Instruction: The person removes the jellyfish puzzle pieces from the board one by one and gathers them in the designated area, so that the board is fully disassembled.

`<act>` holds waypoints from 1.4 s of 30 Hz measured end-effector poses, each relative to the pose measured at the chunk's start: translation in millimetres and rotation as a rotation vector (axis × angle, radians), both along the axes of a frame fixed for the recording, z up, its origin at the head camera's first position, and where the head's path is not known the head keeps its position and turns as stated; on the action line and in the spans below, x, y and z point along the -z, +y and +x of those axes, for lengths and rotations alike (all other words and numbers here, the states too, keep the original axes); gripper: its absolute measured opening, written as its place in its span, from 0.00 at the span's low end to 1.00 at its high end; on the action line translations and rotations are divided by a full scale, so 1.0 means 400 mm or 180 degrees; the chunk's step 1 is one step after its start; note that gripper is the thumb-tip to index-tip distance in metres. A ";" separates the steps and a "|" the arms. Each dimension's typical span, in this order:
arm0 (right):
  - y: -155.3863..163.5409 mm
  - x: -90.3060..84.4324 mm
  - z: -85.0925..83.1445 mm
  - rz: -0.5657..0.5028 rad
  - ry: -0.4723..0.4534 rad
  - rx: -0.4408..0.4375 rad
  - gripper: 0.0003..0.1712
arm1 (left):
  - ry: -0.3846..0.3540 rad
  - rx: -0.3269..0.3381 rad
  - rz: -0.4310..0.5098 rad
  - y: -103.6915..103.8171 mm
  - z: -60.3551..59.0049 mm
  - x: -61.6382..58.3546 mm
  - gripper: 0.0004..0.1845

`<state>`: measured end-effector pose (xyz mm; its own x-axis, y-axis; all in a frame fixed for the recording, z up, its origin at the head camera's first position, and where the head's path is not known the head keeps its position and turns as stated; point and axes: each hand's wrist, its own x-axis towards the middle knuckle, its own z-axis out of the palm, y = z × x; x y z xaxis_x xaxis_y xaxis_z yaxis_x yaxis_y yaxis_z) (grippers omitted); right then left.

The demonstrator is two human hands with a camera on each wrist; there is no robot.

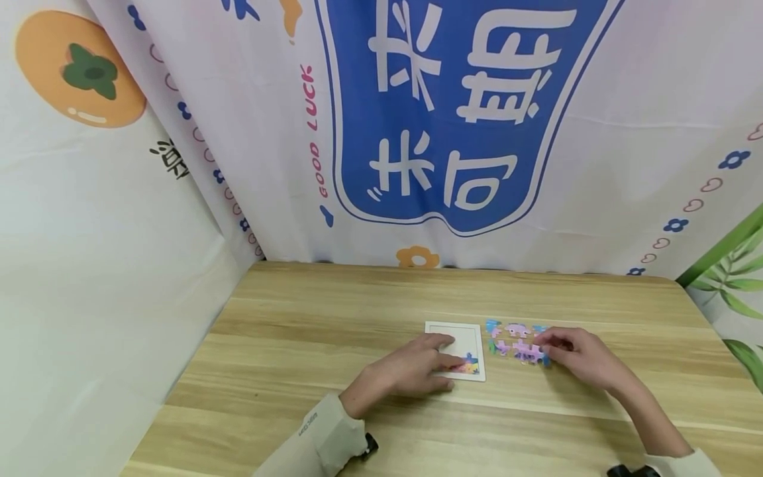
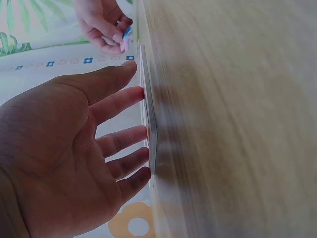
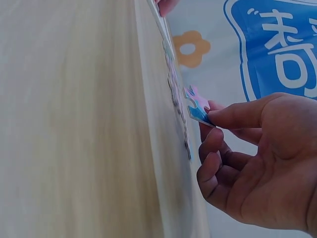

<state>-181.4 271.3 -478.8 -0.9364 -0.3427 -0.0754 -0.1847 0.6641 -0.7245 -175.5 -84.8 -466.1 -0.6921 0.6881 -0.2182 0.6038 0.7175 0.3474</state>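
Fingers of left hand lay straight, pinning the white square puzzle tray lower-centre; right hand pinched a pink-blue jigsaw piece, lifting it.

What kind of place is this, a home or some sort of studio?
Probably a small staged booth, not a lived-in room: printed cloth backdrops hang on all sides of a wooden table, where two hands work at a jigsaw tray and loose pieces.

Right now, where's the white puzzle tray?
Head view: the white puzzle tray lies centre-right on the wooden table, under the left hand's fingertips, with the loose puzzle pieces immediately to its right.
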 end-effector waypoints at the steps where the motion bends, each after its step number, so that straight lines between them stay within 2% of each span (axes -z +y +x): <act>1: 0.007 0.001 0.002 -0.0012 -0.0012 -0.0006 0.12 | -0.0004 -0.0003 -0.0003 0.000 0.000 0.000 0.27; 11: 0.041 -0.002 0.010 0.0080 -0.0063 0.0083 0.12 | -0.0031 -0.0011 0.0019 0.002 -0.003 -0.001 0.27; 26: 0.017 0.006 -0.007 0.0428 0.0353 0.0018 0.11 | -0.0014 0.0002 0.0007 -0.001 0.000 -0.004 0.27; 42: 0.008 0.004 -0.004 0.0381 0.0353 -0.0017 0.09 | 0.0004 -0.0014 0.0012 0.002 0.000 -0.004 0.27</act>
<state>-182.9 274.5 -480.4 -0.9394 -0.3425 -0.0123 -0.2629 0.7432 -0.6153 -175.4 -83.9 -464.4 -0.6953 0.6858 -0.2148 0.6011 0.7188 0.3493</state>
